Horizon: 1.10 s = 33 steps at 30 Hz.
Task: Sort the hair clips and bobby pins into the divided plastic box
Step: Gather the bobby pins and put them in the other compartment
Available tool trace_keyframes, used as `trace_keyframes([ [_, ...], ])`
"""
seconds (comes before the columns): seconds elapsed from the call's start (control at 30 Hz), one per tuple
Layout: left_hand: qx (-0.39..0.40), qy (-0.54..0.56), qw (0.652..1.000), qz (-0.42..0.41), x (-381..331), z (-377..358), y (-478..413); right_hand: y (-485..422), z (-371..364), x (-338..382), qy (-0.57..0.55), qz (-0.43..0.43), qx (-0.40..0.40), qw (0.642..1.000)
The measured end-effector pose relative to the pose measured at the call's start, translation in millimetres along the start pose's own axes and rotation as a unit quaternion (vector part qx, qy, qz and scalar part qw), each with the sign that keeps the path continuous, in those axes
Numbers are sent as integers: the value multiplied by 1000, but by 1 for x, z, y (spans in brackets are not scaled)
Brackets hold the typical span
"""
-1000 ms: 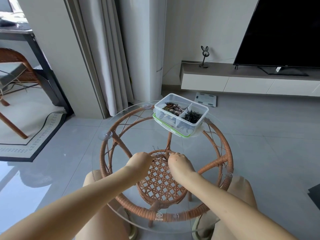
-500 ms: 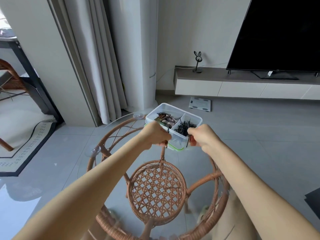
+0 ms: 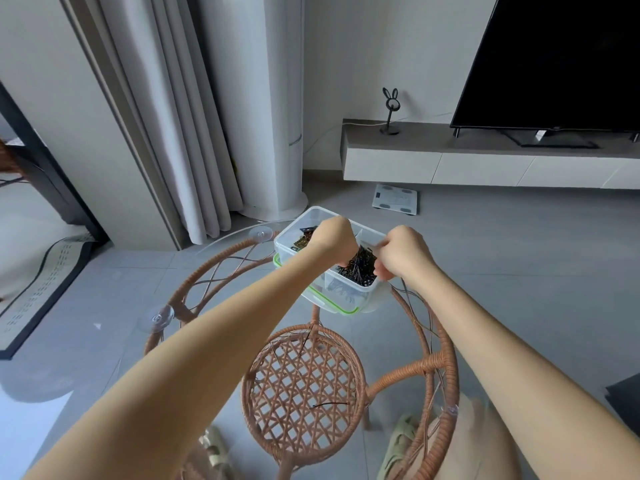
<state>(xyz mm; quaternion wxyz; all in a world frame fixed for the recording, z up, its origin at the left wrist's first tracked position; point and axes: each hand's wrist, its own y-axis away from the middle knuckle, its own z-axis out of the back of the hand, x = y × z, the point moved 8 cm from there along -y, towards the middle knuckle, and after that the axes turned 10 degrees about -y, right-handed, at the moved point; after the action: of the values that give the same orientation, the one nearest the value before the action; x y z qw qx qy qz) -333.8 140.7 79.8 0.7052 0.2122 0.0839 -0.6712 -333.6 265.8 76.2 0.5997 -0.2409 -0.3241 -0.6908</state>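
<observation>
- Grey floor tiles are seen through a round glass top point(image 3: 221, 306) carried on a rattan frame point(image 3: 446, 362); curtains, a low cabinet and a dark screen stand behind.
- A clear divided box point(image 3: 360, 299) is set at the far side of the top, resting on its green-edged lid point(image 3: 332, 306), probably so that the lid is kept at hand.
- Brown clips point(image 3: 303, 240) are held in the left compartment and dark pins point(image 3: 362, 268) in the right one, kept apart by a divider.
- Both hands are held over the box: the left hand point(image 3: 332, 240) above the divider, the right hand point(image 3: 403, 252) at the box's right wall, over the pins.
- Fingers of both hands are curled downward and mostly hidden; whether anything is pinched cannot be told, though a drop of pins is judged likely.
- A few loose pins point(image 3: 330, 405) are left on the glass nearer the person, above the woven centre.
- Little margin is left between box and glass edge on the far right, so a push outward should be avoided; ample open glass is left between box and body for reaching.
</observation>
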Motion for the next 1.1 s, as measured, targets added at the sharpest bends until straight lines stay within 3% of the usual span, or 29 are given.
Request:
trace_keyframes([
  [0.07, -56, -20, 998, -26, 8, 12, 21, 35, -8, 4, 3, 72, 47, 996],
  [0.13, -81, -57, 995, -31, 22, 12, 49, 75, -36, -1, 41, 120, 150, 981],
  [0.2, -44, -87, 995, -28, 41, -7, 73, 110, -70, -17, 88, 151, 243, 954],
  [0.27, 13, -115, 993, -7, 65, -38, 91, 131, -96, -34, 144, 176, 282, 932],
  [0.33, 52, -142, 988, 17, 85, -62, 103, 138, -109, -45, 164, 200, 266, 929],
  [0.5, -23, -162, 982, 92, 112, -68, 124, 145, -112, -52, 137, 233, 200, 942],
  [0.7, -23, -114, 979, 168, 118, -81, 135, 145, -102, -59, 111, 209, 140, 962],
  [0.87, 0, -158, 975, 157, 110, -86, 130, 122, -76, -67, 84, 149, 73, 983],
  [1.1, 55, -233, 964, 112, 100, -93, 124, 118, -74, -66, 81, 131, 65, 986],
])
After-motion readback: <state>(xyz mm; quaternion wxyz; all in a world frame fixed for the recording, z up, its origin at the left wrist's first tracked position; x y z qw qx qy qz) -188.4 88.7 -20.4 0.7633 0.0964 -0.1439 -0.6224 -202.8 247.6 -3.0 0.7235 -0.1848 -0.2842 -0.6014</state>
